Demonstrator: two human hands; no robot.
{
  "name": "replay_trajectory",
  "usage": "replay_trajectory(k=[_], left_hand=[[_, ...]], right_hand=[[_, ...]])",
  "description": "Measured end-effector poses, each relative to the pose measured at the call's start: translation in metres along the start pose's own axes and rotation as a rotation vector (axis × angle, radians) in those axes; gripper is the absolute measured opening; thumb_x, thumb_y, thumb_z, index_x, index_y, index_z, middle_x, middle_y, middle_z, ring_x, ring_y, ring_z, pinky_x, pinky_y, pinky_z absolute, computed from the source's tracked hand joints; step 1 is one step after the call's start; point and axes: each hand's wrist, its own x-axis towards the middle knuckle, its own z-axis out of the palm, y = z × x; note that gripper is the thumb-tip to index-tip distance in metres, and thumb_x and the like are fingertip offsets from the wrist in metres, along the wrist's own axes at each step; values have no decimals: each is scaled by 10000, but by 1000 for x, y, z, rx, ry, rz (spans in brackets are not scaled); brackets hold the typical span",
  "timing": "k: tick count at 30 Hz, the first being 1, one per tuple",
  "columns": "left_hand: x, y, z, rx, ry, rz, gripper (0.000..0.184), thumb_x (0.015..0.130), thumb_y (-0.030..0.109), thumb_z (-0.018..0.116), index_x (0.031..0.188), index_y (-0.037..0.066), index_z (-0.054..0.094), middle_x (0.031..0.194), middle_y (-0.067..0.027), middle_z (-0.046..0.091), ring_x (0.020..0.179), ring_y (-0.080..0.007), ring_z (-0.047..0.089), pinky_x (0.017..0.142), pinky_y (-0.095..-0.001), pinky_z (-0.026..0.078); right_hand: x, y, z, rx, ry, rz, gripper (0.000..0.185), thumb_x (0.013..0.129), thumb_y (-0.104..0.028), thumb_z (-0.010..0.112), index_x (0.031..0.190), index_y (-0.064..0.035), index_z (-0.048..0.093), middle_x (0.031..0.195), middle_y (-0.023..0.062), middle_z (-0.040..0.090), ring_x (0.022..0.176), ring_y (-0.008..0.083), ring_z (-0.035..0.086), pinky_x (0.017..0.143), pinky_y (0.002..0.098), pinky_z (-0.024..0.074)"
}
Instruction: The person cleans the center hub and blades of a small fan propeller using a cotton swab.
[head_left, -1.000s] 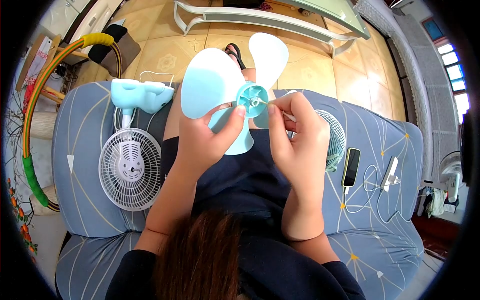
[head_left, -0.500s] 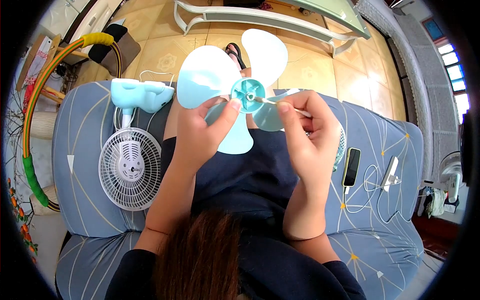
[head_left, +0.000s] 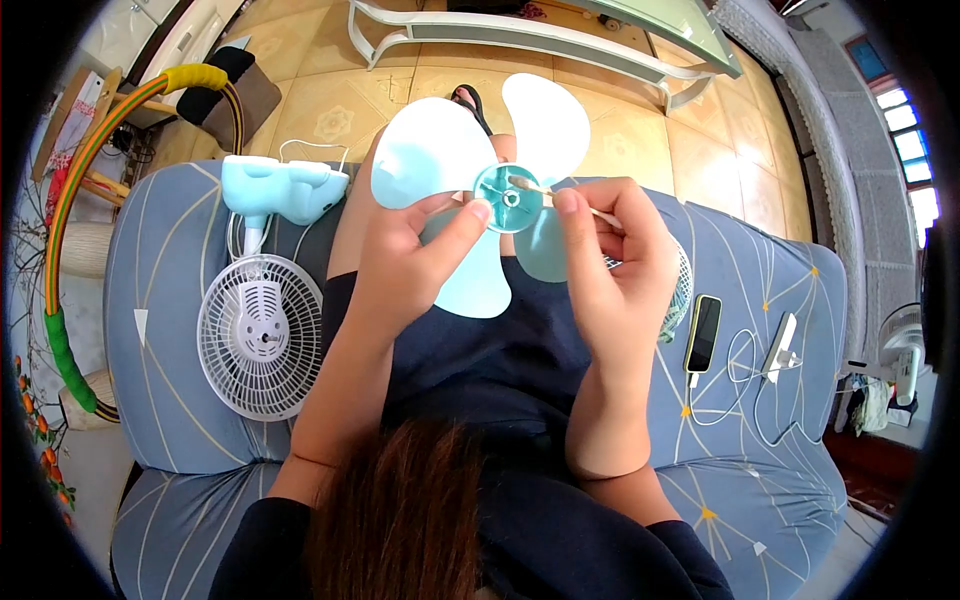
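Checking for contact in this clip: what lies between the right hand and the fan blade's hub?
In the head view, a swab-like stick bridges that stretch: the right hand pinches it, and it overlaps the hub; contact is unclear.

Upper body: dark navy, short-sleeved cloth top (head_left: pixel 560 525), sleeve ends at 7 and 5 o'clock. Lap: dark navy cloth lower garment (head_left: pixel 495 335), creased. Foot: black strapped sandal (head_left: pixel 480 107), 12 o'clock. Long, straight hair (head_left: pixel 395 520), near 7 o'clock. Left hand (head_left: pixel 415 255), right hand (head_left: pixel 625 260): bare.
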Motion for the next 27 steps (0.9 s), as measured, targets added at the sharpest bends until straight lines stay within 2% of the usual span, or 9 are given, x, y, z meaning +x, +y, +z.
replay_trajectory(k=[3, 4, 9, 14, 16, 19, 22, 26, 27], left_hand=[[0, 2, 0, 36, -38, 55, 238, 892, 87, 648, 1067, -73, 672, 927, -76, 707, 820, -110, 632, 736, -246, 495], [-1, 2, 0, 39, -41, 61, 231, 888, 83, 652, 1057, -74, 675, 928, -76, 708, 824, -113, 633, 741, -249, 494], [-3, 6, 3, 91, -52, 114, 205, 867, 59, 667, 1023, -73, 688, 944, -75, 711, 853, -132, 637, 778, -269, 495], [-2, 7, 0, 283, -116, 201, 218, 848, 43, 672, 1042, -56, 690, 1017, -86, 708, 948, -158, 643, 861, -301, 494], [-3, 8, 3, 283, -120, 187, 220, 846, 43, 672, 1044, -52, 690, 1031, -87, 703, 978, -163, 640, 883, -303, 489], [-4, 10, 4, 243, -128, 173, 222, 846, 44, 673, 1047, -50, 690, 1016, -84, 702, 971, -164, 640, 879, -303, 489], [-4, 10, 4, 211, -105, 157, 207, 853, 45, 666, 1037, -49, 692, 993, -78, 705, 940, -157, 641, 856, -300, 493], [0, 10, 2, 185, -98, 176, 176, 862, 57, 660, 989, -60, 694, 961, -78, 707, 898, -152, 641, 826, -295, 492], [0, 8, 2, 127, -83, 147, 198, 862, 51, 656, 1021, -66, 678, 980, -85, 704, 910, -159, 642, 836, -299, 494]], right_hand=[[0, 9, 5, -109, -8, -124, 99, 882, -39, 663, 825, 13, 600, 707, 107, 648, 611, 163, 656, 580, 258, 518], [0, 6, 6, -155, -9, -117, 98, 846, -43, 680, 821, -7, 592, 695, 127, 617, 615, 246, 628, 574, 329, 504], [1, 16, 6, -318, -70, -271, 104, 812, -28, 674, 824, -21, 571, 660, 131, 562, 605, 297, 572, 563, 403, 439], [-2, 13, 6, -262, -82, -184, 71, 825, -15, 650, 830, -16, 579, 665, 139, 564, 606, 304, 578, 559, 396, 443], [-2, 11, 6, -268, -65, -181, 50, 845, -12, 638, 840, -6, 590, 678, 143, 586, 605, 291, 605, 558, 367, 470], [-4, 6, 9, -112, -34, -71, 38, 886, -8, 616, 862, 17, 601, 707, 132, 631, 616, 213, 661, 565, 286, 505], [-4, 1, 5, -45, -61, 12, 121, 938, -74, 626, 910, 44, 621, 752, 12, 632, 670, 31, 568, 620, 168, 466], [-4, -4, 0, 105, -63, 90, 129, 945, -94, 634, 900, 25, 614, 748, -13, 609, 646, 1, 516, 580, 136, 395], [-4, -5, -1, 129, -53, 88, 128, 945, -94, 636, 898, 22, 611, 750, -14, 607, 643, -3, 508, 571, 133, 381]])
